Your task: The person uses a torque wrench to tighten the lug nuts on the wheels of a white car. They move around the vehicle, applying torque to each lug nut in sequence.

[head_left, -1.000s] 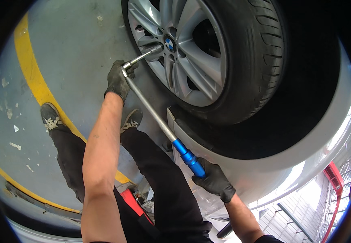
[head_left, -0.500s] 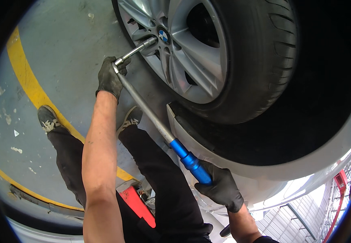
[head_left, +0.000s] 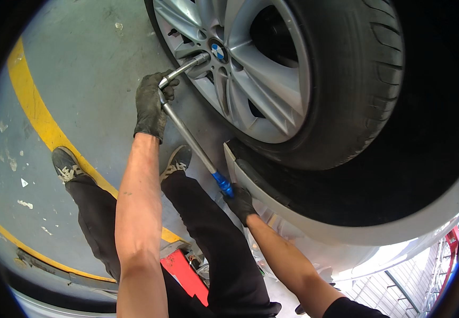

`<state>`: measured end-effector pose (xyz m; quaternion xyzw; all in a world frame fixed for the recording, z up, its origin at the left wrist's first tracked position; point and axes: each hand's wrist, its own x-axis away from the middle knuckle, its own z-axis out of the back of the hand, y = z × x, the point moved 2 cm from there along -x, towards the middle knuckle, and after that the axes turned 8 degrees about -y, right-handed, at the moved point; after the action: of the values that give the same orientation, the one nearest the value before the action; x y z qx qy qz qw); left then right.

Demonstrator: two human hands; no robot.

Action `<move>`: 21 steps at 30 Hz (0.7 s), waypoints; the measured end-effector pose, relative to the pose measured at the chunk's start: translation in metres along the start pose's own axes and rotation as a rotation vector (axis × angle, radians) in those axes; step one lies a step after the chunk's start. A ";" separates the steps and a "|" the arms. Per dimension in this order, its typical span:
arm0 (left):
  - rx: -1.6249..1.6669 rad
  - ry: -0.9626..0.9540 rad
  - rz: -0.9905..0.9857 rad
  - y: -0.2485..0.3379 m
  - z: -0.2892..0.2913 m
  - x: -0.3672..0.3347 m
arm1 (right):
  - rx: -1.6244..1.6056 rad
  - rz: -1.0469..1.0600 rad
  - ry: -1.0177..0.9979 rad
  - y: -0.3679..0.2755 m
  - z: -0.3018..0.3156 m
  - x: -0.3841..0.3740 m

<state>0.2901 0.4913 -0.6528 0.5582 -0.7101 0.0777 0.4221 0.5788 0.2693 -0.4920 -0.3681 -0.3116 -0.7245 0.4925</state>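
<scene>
A torque wrench (head_left: 189, 137) with a grey shaft and a blue handle slants beside the car. From its head an extension bar (head_left: 178, 72) with a socket (head_left: 202, 58) reaches into a lug bolt hole near the hub of the silver alloy wheel (head_left: 258, 87). My left hand (head_left: 152, 103), in a black glove, is wrapped round the wrench head where the extension joins it. My right hand (head_left: 239, 203), gloved too, grips the lower end of the blue handle, beside the wheel arch edge. The bolt itself is hidden by the socket.
The tyre (head_left: 346, 90) sits in the dark arch of a white car body (head_left: 314, 233). My shoes (head_left: 70, 163) stand on a grey floor with a yellow line (head_left: 33, 100). A red object (head_left: 184, 273) lies behind my legs, and metal racking (head_left: 399, 286) stands at the lower right.
My right hand has pushed the wrench handle down and away from me, toward the floor. My left hand stays at the wrench head, and the socket remains at the wheel. The view has shifted slightly.
</scene>
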 end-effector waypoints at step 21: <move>0.117 0.153 0.109 -0.011 0.003 -0.003 | 0.177 -0.176 0.209 -0.024 0.039 0.062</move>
<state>0.2982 0.4871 -0.6608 0.5346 -0.6996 0.1841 0.4369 0.5499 0.2785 -0.4216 -0.2172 -0.3521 -0.7689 0.4875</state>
